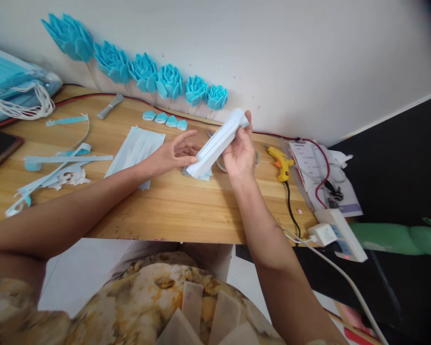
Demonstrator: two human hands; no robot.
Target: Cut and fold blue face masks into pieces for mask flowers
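A folded strip of pale blue face mask (218, 146) is held at a slant above the table. My right hand (241, 149) is closed round its upper right part, thumb in front. At the strip's lower left end, my left hand (175, 154) touches it with the thumb, its other fingers spread apart. Under the strip lie more pale blue pieces (207, 176), mostly hidden, and a roll of tape (257, 159) partly behind my right hand. A flat, unfolded mask (138, 143) rests on the table beyond my left forearm.
Blue folded flowers (169, 81) on sticks line the wall, with small folded petals (161, 118) below. Cut strips (68, 158), a phone (2, 151) and bagged masks (17, 86) are left. A yellow glue gun (282, 163), papers (309, 160) and a power strip (341, 235) are right.
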